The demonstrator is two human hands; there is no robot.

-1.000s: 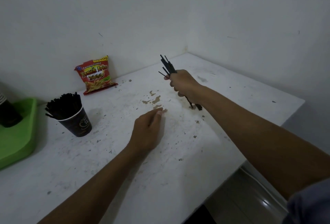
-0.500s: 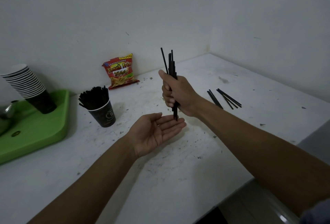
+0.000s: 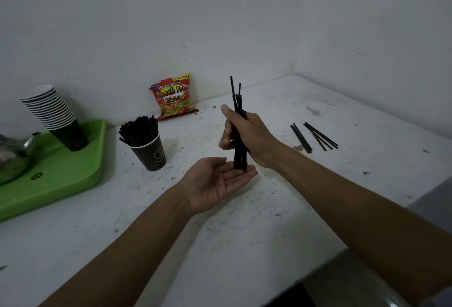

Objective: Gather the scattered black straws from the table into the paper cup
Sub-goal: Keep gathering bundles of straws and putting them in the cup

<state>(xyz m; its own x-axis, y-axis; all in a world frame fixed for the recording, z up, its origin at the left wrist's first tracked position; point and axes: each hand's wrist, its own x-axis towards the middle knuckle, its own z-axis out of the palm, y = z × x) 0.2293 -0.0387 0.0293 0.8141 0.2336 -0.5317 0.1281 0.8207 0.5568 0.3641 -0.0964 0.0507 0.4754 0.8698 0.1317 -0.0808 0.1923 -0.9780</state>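
Several straws [image 3: 237, 120] stand upright in your right hand's [image 3: 252, 137] closed grip, their lower ends resting on your open, upturned left hand [image 3: 215, 181] just below.

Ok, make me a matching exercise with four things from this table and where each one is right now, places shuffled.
Things:
1. straw bundle
2. loose straws
3. snack bag
4. cup stack

Places:
A. on the green tray
B. leaning on the wall
C. upright in the right hand, ends on the left hand
D. flat on the table, far right

Pairs: 1-C, 2-D, 3-B, 4-A
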